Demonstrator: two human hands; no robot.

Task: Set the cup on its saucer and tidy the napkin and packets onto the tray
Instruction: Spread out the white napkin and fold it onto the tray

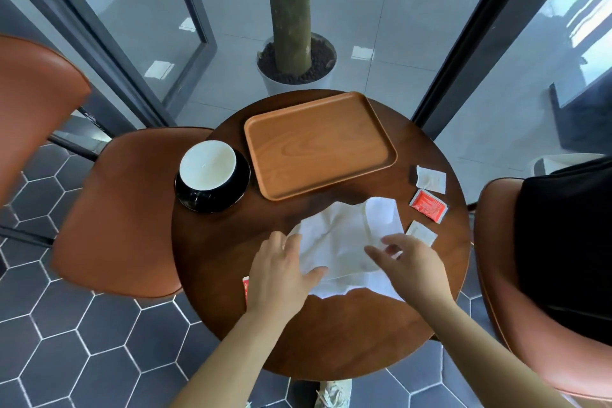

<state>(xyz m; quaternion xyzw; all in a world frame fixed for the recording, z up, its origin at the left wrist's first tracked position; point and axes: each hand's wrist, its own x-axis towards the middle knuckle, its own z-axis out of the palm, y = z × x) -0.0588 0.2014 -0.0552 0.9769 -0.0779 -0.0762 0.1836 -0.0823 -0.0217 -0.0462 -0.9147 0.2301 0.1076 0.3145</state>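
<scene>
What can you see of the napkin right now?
The napkin is white, thin and soft-looking, cloth or paper, lying crumpled and partly unfolded on the round wooden table, just in front of the tray and not on it. The left hand rests on its left edge; the right hand touches its right side.

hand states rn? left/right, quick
Left hand: open, fingers spread flat on the napkin, not gripping.
Right hand: open, fingers loosely curled over the napkin's right edge, holding nothing.

The tray [319,144] lies at the table's [331,341] far side; the cup [207,165] on its saucer [231,192] sits left of it, the napkin [344,248] in front, three packets [429,206] right.
</scene>
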